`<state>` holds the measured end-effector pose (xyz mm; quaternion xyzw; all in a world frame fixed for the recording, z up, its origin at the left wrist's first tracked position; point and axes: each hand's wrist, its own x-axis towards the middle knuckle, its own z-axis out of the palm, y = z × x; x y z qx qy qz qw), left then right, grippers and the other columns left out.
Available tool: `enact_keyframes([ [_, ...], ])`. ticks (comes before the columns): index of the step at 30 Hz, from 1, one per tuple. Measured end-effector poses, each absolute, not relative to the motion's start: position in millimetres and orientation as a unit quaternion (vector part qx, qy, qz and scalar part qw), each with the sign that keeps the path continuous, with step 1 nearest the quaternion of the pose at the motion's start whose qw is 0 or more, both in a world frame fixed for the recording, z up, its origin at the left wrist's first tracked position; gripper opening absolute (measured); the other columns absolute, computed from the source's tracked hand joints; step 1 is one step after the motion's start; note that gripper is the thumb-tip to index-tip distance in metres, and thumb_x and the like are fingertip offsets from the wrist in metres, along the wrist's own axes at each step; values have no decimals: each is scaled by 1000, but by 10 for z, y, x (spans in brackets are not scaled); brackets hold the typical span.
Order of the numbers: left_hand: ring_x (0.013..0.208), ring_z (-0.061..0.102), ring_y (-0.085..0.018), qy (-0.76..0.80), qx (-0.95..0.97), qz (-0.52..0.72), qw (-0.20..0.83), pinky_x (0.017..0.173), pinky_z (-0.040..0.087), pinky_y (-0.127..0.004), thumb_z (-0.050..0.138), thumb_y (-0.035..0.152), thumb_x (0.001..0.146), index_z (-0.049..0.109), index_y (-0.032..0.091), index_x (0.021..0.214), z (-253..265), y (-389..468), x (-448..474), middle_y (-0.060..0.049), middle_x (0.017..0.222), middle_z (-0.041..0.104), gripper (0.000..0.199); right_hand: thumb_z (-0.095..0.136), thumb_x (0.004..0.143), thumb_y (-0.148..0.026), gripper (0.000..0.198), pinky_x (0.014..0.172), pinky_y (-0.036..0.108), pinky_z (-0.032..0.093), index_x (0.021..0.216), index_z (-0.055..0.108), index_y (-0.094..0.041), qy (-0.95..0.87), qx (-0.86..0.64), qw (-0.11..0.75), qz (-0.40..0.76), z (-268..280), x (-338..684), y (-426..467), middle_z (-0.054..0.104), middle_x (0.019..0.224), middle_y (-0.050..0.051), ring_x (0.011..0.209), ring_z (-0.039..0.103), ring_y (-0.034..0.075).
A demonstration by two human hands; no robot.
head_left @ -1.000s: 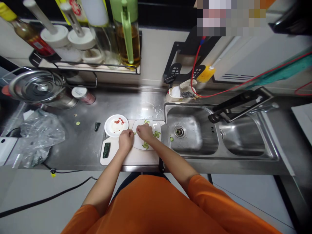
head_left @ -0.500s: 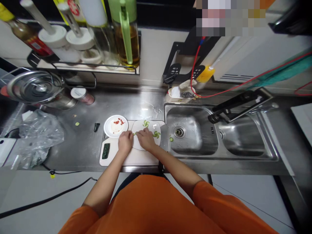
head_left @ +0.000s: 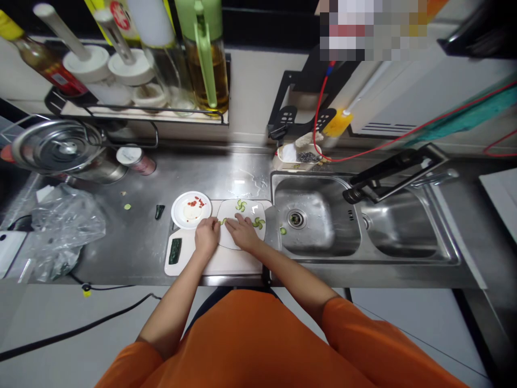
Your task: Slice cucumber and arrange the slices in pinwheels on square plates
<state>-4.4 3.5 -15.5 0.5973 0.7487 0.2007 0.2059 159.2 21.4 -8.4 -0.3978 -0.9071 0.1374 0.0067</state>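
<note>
A white square plate with a dark rim line rests on the white cutting board. Fanned cucumber slices form green swirls at its right side and far edge. At the plate's left edge, between my hands, lies another small group of cucumber slices. My left hand is closed beside them, fingers curled; anything in its fingertips is too small to make out. My right hand reaches over the plate, fingers stretched and apart, tips touching or just over those slices.
A round white plate with red bits sits left of the square one. A dark green cucumber piece lies on the board, a cucumber end on the counter. The double sink is right; a plastic bag lies left.
My right fingers have shifted slightly and spread a little more over the plate. The left hand has hardly moved; the whole view has drifted slightly.
</note>
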Motion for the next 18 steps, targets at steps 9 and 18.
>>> enact_keyframes([
  [9,87,58,-23,750,593,205,211,82,43,-35,49,26,84,65,18,91,-179,36,-48,-9,86,65,19,31,93,-12,41,89,48,34,129,52,-16,-903,-403,14,150,-82,1590,211,51,134,13,128,30,33],
  [18,86,59,-23,753,586,211,210,82,44,-35,49,26,84,64,18,92,-162,40,-30,-9,88,65,19,31,94,-12,41,91,45,32,128,52,-20,-898,-417,11,143,-92,1582,201,51,135,10,129,31,32],
])
